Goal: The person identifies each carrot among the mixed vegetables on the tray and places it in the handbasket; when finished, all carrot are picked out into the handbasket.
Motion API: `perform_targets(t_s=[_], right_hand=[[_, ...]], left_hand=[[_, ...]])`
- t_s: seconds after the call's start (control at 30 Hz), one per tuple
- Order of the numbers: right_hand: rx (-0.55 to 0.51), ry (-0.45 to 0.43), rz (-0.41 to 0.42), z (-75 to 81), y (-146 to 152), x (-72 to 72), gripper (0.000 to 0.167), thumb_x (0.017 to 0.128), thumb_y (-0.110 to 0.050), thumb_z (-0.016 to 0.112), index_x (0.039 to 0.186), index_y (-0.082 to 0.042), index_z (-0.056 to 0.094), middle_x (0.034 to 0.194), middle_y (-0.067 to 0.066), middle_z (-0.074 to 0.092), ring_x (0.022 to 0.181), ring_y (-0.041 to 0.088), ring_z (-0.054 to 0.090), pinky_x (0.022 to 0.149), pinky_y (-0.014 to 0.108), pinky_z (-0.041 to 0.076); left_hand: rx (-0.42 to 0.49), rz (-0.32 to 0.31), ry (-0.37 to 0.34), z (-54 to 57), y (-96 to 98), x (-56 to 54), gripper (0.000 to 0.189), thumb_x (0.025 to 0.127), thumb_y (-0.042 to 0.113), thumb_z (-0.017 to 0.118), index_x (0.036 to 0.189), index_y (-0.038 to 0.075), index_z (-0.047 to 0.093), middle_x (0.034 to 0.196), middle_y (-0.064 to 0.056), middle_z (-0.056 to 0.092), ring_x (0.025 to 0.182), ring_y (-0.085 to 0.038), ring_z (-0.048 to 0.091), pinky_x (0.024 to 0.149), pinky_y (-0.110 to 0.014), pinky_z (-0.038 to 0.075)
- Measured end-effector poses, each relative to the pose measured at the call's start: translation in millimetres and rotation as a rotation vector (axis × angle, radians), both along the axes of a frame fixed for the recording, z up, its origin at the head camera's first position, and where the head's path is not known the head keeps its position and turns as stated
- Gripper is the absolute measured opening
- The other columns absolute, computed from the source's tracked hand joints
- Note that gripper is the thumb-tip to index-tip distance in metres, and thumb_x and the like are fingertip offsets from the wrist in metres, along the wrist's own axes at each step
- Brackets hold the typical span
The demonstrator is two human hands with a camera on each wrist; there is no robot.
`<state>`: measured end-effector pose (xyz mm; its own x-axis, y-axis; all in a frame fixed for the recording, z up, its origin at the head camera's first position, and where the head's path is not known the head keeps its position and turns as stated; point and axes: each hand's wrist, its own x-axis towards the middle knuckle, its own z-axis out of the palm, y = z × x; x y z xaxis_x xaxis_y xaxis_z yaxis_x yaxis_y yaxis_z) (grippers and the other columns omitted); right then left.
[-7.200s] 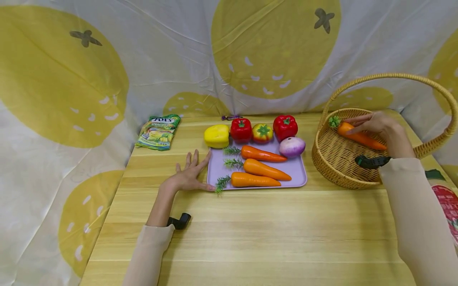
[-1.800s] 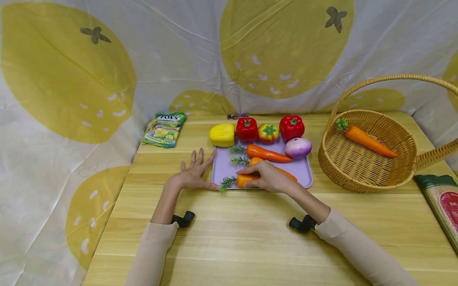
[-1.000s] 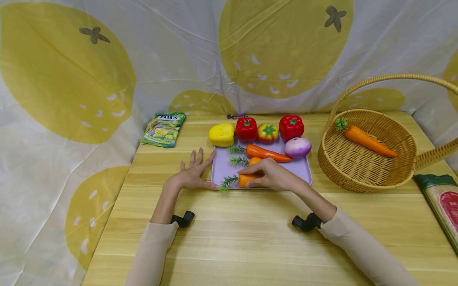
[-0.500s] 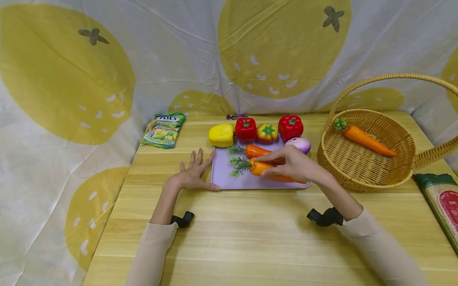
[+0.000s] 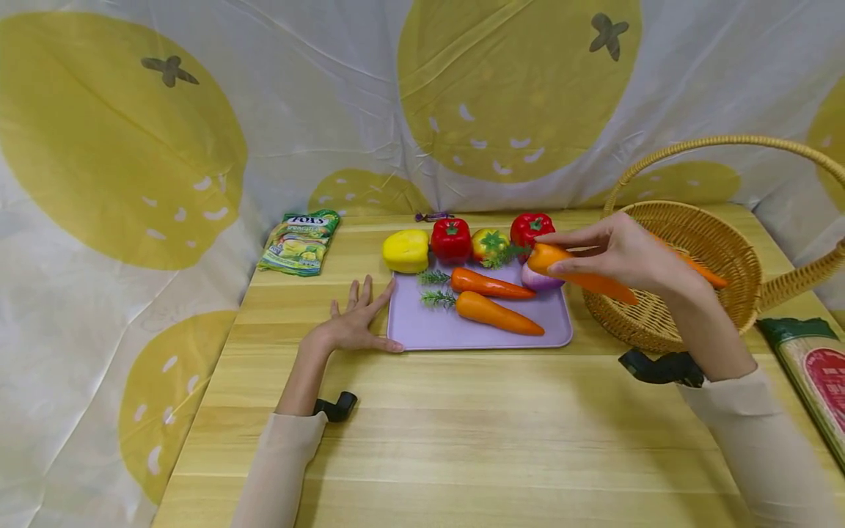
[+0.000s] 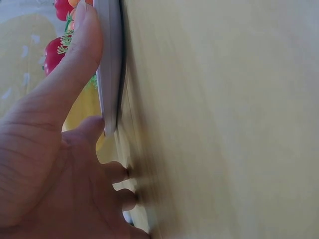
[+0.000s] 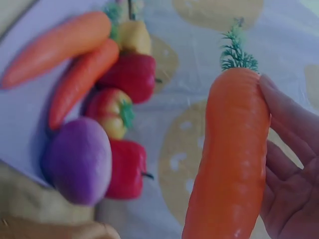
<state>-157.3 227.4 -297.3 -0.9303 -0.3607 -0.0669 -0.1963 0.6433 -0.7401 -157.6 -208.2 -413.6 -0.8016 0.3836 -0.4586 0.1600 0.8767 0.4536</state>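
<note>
My right hand point(image 5: 630, 253) pinches a carrot point(image 7: 232, 154) near its leafy end, in the air between the tray and the wicker basket point(image 5: 594, 315). Its tip points toward the basket, where another carrot point(image 5: 706, 273) lies partly hidden behind my hand. On the left, my left hand point(image 5: 353, 323) has its fingers spread, with thumb and fingertip touching the edge of the lilac tray point(image 5: 429, 337). Two carrots lie on that tray: a redder one point(image 5: 491, 284) and, nearer me, an orange one point(image 5: 498, 314). A purple onion point(image 5: 538, 279) shows partly below the held carrot.
Behind the carrots stand a yellow pepper point(image 5: 405, 251), two red peppers point(image 5: 451, 240) and a red-yellow one point(image 5: 490, 243). A green candy bag point(image 5: 300, 242) lies at the back left. A green-topped pack point(image 5: 812, 359) lies right of the basket, whose handle arches high.
My right hand let go of one carrot in the basket, came back to the tray and gripped the front carrot. It has lifted that carrot rightward. My left hand stays at the tray's edge.
</note>
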Motion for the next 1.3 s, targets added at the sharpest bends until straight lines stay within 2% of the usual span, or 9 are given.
perform_targets(t_s=[0.1,0.3,0.73,0.9,1.03,1.1,1.17,1.23,1.3], right_hand=[[0.018,0.002,-0.043,8.1,18,-6.9,0.042,0.087,-0.032,0.085,0.128,-0.027,0.075,0.120,0.003,0.078,0.077,0.005,0.060,0.061,0.023,0.047],[0.032,-0.008,-0.071,13.1,52,-20.9,0.044,0.089,-0.027,0.083,0.132,-0.021,0.073,0.114,-0.010,0.079,0.097,0.003,0.068,0.075,0.018,0.055],[0.046,-0.114,-0.056,-3.5,99,-44.6,0.046,0.095,-0.022,0.077,0.139,-0.013,0.067,0.116,-0.026,0.073,0.107,-0.020,0.058,0.085,0.005,0.048],[0.138,-0.176,-0.090,-15.0,120,-55.5,0.048,0.094,-0.033,0.078,0.139,-0.020,0.067,0.116,-0.033,0.069,0.103,-0.026,0.051,0.083,0.002,0.043],[0.205,-0.236,-0.095,-25.4,134,-62.4,0.050,0.095,-0.041,0.076,0.140,-0.023,0.067,0.118,-0.033,0.067,0.103,-0.024,0.050,0.084,0.008,0.044],[0.217,-0.249,-0.087,-30.1,139,-64.6,0.051,0.095,-0.041,0.075,0.141,-0.022,0.066,0.121,-0.032,0.066,0.115,-0.013,0.054,0.092,0.016,0.048],[0.202,-0.272,-0.090,-35.0,142,-66.6,0.051,0.095,-0.040,0.075,0.142,-0.021,0.065,0.125,-0.028,0.067,0.130,0.006,0.056,0.105,0.033,0.049],[0.185,-0.308,-0.119,-39.4,144,-68.4,0.049,0.094,-0.042,0.076,0.139,-0.026,0.068,0.130,-0.022,0.068,0.143,0.027,0.047,0.114,0.052,0.042],[0.154,-0.344,-0.149,-43.3,144,-69.8,0.045,0.092,-0.044,0.077,0.135,-0.031,0.070,0.141,-0.007,0.066,0.148,0.045,0.035,0.115,0.068,0.031]], left_hand=[[-0.001,0.001,-0.001,0.3,-0.3,0.1,0.126,0.081,0.064,0.080,0.167,0.030,-0.006,0.169,-0.021,-0.029,0.156,-0.044,-0.029,0.115,-0.082,-0.013],[0.000,-0.001,0.001,-0.1,-0.7,-0.2,0.126,0.081,0.064,0.079,0.167,0.030,-0.005,0.169,-0.021,-0.029,0.156,-0.045,-0.029,0.114,-0.082,-0.013],[0.009,0.006,-0.003,0.1,-1.4,0.8,0.124,0.082,0.062,0.080,0.167,0.029,-0.005,0.168,-0.022,-0.029,0.155,-0.045,-0.030,0.114,-0.082,-0.014],[0.014,0.004,-0.004,-1.4,-0.8,0.0,0.124,0.082,0.062,0.080,0.167,0.030,-0.005,0.168,-0.022,-0.029,0.155,-0.045,-0.030,0.114,-0.082,-0.015],[0.012,0.003,-0.002,-2.7,-0.9,-0.6,0.124,0.082,0.062,0.079,0.167,0.030,-0.005,0.168,-0.022,-0.030,0.155,-0.045,-0.030,0.114,-0.082,-0.015],[0.012,0.003,0.001,-3.1,-1.1,-0.9,0.124,0.082,0.062,0.079,0.167,0.030,-0.005,0.168,-0.021,-0.029,0.155,-0.045,-0.030,0.114,-0.082,-0.015],[0.010,0.004,0.002,-3.4,-1.4,-1.1,0.124,0.082,0.063,0.079,0.167,0.031,-0.005,0.168,-0.021,-0.029,0.155,-0.045,-0.030,0.114,-0.082,-0.014],[0.011,0.005,0.002,-3.3,-1.5,-1.1,0.125,0.082,0.063,0.080,0.167,0.031,-0.005,0.168,-0.021,-0.029,0.155,-0.045,-0.030,0.114,-0.082,-0.015],[0.011,0.006,0.002,-3.1,-1.5,-1.1,0.125,0.082,0.063,0.080,0.167,0.030,-0.005,0.168,-0.022,-0.029,0.155,-0.045,-0.030,0.114,-0.082,-0.015]])
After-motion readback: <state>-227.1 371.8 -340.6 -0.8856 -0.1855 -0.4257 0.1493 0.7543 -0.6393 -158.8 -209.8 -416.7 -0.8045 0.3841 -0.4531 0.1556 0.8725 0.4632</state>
